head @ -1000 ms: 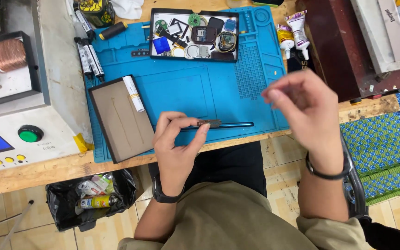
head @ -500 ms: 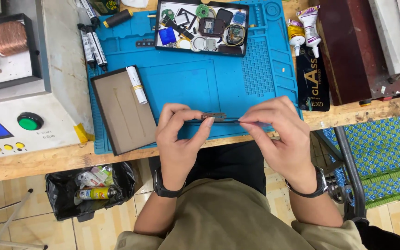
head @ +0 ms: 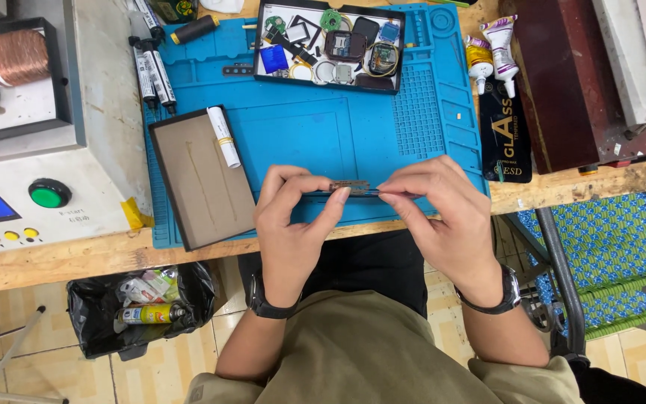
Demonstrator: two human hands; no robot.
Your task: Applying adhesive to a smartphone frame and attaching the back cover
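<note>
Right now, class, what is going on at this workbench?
A person holds a small flat metal part between the left hand and the right hand, above the front edge of a blue work mat. A black tray of small components sits at the mat's far side, a brown pad to the left.

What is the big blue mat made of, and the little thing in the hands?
The big blue work mat looks like soft, matte rubber or silicone: it has moulded grid pockets and no shine. The small thin grey strip, pinched between the left hand and right hand, looks like dull metal, but it is too small to be sure.
</note>
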